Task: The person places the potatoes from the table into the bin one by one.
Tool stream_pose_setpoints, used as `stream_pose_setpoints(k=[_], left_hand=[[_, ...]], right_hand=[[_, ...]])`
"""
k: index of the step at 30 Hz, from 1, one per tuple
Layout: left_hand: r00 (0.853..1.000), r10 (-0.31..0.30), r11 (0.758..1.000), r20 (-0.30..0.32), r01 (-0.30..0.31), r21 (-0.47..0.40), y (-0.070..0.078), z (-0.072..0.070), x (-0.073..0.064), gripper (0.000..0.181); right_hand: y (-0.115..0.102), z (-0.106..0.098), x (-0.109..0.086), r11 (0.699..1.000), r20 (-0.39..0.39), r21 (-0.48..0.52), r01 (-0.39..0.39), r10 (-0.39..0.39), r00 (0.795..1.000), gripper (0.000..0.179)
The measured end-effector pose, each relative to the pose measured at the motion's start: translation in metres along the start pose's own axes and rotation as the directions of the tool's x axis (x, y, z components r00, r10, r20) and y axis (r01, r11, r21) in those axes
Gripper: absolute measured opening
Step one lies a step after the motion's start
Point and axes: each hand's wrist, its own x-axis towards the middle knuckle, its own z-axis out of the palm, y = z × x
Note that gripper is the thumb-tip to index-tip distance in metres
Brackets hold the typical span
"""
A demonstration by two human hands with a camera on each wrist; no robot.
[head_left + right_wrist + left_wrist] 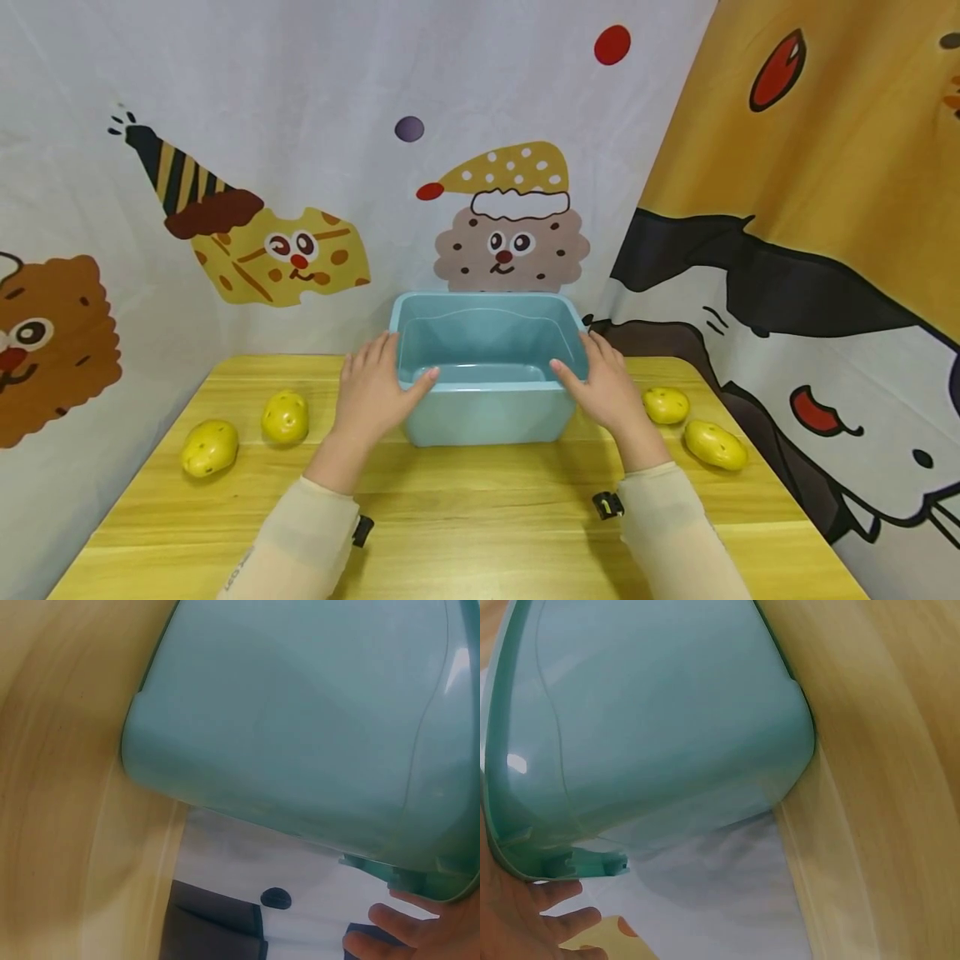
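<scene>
A light blue-green plastic bin (491, 414) stands upright, its open top tilted toward my view, near the far side of the table. My left hand (375, 389) holds its left end, thumb over the front rim and fingers along the outside. At the right end, my right hand (604, 385) holds the rim in the same way. In the left wrist view, fingers (574, 924) reach out beneath the rim beside a moulded lug. The right wrist view has matching fingers (394, 922) under the other end. Inside the bin, the visible floor is bare.
Two yellow potatoes, one nearer (210, 448) and one farther (286, 417), lie left of the bin. Two more, one by the right wrist (666, 405) and one nearer the edge (716, 445), lie right. A cartoon-printed cloth (315, 108) hangs behind the wooden table (480, 517).
</scene>
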Motion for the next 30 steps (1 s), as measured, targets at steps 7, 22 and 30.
stream_pose_setpoints(k=[7,22,30], left_hand=[[0.999,-0.005,1.000,0.046,0.004,0.028,-0.0042,-0.0011,0.0050,0.106],[0.995,-0.013,1.000,0.094,0.012,0.008,-0.0047,-0.0022,0.0045,0.111],[0.995,-0.020,1.000,0.095,0.020,0.006,-0.0042,-0.0013,0.0049,0.109]], right_hand=[[-0.0031,0.0001,-0.0008,1.000,0.006,-0.005,-0.015,0.015,1.000,0.095],[-0.0038,0.0021,-0.0032,0.999,0.031,-0.019,-0.048,0.049,0.998,0.103],[-0.0028,0.0004,-0.0018,0.999,0.028,-0.018,-0.035,0.036,0.999,0.104]])
